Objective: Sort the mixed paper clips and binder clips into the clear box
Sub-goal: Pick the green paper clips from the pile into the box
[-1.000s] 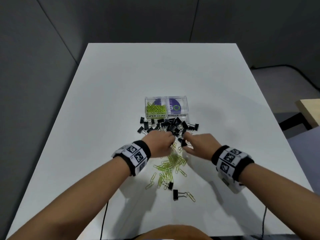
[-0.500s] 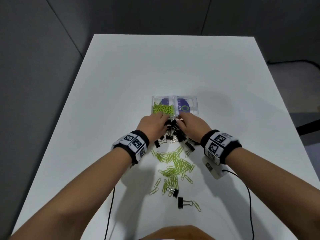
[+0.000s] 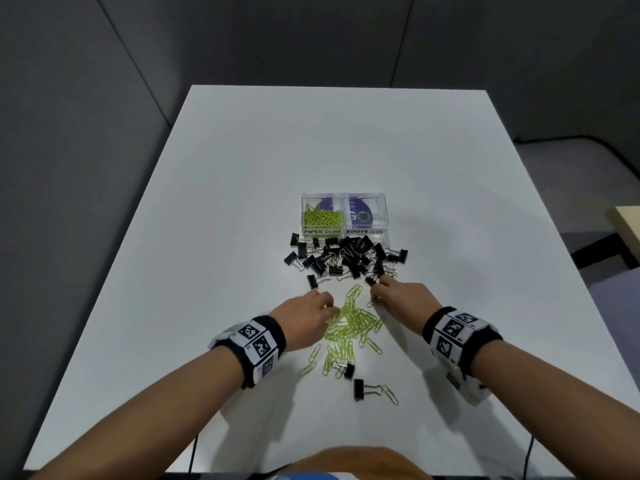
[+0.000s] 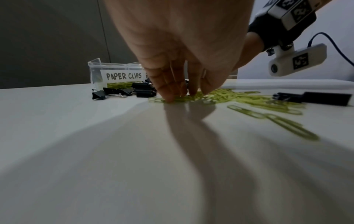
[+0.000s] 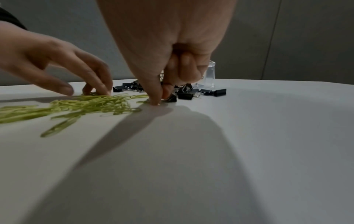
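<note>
on table (image 3: 242, 202), hands (image 3: 304, 318) touch clips (image 3: 353, 323)

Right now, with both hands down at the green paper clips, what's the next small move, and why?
Probably pinch up a few paper clips with the left hand and drop them into the box side labelled paper clips; its fingertips already touch the pile.

A plain white rectangular table (image 3: 242, 202) carries everything. Beyond the fingertips stands a clear plastic two-compartment box (image 3: 381, 216), with a heap of small black binder clips (image 3: 346, 258) against its near side. Between the two hands lies a scatter of lime-green wire paper clips (image 3: 349, 323), two stray binder clips at its near edge.
</note>
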Available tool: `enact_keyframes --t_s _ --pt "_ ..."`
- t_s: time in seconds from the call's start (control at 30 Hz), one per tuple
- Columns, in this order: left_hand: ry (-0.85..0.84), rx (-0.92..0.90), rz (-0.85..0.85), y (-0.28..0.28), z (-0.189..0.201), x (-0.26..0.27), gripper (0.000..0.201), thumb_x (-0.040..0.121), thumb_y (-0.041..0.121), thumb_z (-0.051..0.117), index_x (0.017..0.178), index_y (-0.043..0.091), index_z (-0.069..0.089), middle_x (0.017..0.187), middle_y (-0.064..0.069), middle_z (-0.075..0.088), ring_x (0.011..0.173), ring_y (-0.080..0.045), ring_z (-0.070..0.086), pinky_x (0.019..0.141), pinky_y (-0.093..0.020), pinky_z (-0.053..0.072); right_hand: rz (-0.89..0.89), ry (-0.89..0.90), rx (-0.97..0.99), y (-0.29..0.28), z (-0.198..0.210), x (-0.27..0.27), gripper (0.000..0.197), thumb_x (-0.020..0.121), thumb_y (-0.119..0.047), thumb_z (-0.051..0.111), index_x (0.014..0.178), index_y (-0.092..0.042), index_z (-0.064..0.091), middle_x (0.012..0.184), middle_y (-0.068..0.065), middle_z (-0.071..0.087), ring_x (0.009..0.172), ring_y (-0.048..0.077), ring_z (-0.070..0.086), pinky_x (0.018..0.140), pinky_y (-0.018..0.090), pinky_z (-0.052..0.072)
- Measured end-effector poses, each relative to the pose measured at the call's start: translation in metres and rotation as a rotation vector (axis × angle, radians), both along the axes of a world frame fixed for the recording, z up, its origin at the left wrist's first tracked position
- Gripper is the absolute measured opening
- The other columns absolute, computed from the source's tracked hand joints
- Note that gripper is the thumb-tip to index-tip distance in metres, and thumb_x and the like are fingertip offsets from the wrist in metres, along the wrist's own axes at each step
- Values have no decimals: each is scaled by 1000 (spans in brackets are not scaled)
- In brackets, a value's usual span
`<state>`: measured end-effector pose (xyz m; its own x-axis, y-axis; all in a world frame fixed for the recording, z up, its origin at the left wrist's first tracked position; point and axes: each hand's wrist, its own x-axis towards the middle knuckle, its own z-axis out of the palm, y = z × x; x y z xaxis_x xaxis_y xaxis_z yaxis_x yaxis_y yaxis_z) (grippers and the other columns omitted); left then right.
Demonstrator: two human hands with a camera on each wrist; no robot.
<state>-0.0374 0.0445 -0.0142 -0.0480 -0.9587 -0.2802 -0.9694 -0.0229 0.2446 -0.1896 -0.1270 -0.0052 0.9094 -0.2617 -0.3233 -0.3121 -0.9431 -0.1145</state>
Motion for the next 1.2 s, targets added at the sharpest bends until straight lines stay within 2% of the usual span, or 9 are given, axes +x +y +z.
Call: enact_keyframes --t_s 0.17,0.27,0.33,0.43,0.57,0.83,0.9,1.03,1.2 --pt "-33 -51 -66 20 -5 3 55 90 48 48 136 18 46 128 -8 53 113 -26 54 95 -38 45 47 8 -12 1 5 1 15 94 -16 44 105 -10 53 111 6 48 74 24 54 57 32 44" --pt "-81 31 -34 32 -4 7 76 81 64 45 145 25 30 143 -4 38 130 -23 38 108 -37 29 33 -10 -56 -7 8 4 13 94 -12 43 105 -9 50 111 7 47 68 20 44 51 28 34" --pt "-124 69 -16 39 -6 8 85 77 69 48 147 28 23 150 -5 29 137 -24 29 112 -38 23 -41 -47 -44 -15 9 5 10 93 -10 44 101 -9 49 111 7 49 67 22 46 51 29 38" --pt "-117 74 29 47 -9 8 89 70 72 47 144 24 32 146 -11 38 133 -29 39 107 -41 35 -126 -52 -19 -23 8 4 14 95 -17 45 107 -12 49 114 6 50 69 26 52 57 34 45" --pt "-105 -108 -2 45 -19 5 67 62 52 79 116 17 64 109 -9 67 95 -22 68 75 -29 58 -214 37 32 -26 2 -8 32 92 -32 49 121 -19 43 118 2 52 84 29 61 63 32 43" --pt "-25 -282 -12 18 -18 -12 46 53 10 90 95 8 73 89 -11 70 77 -25 71 57 -26 57 -203 -3 -55 -30 1 -14 25 95 -28 44 118 -17 45 112 4 55 73 30 59 59 33 45" --pt "-58 -283 17 10 -15 -14 41 62 12 85 100 8 71 97 -14 70 82 -28 70 60 -30 58 -183 -50 -61 -29 5 -12 28 95 -27 44 120 -17 45 117 2 53 72 29 59 56 30 42" --pt "-33 -133 289 -7 -5 -24 47 93 37 49 133 12 47 136 -12 49 122 -27 50 96 -37 46 27 -88 -19 -8 5 2 30 95 -21 43 122 -14 51 119 3 55 80 23 62 57 28 43" --pt "-72 -34 164 -6 -6 -28 44 98 37 39 133 10 45 135 -9 45 122 -25 43 97 -35 40 73 -61 -37 10 -2 0 25 94 -15 40 115 -8 54 113 8 54 68 25 56 55 30 36"
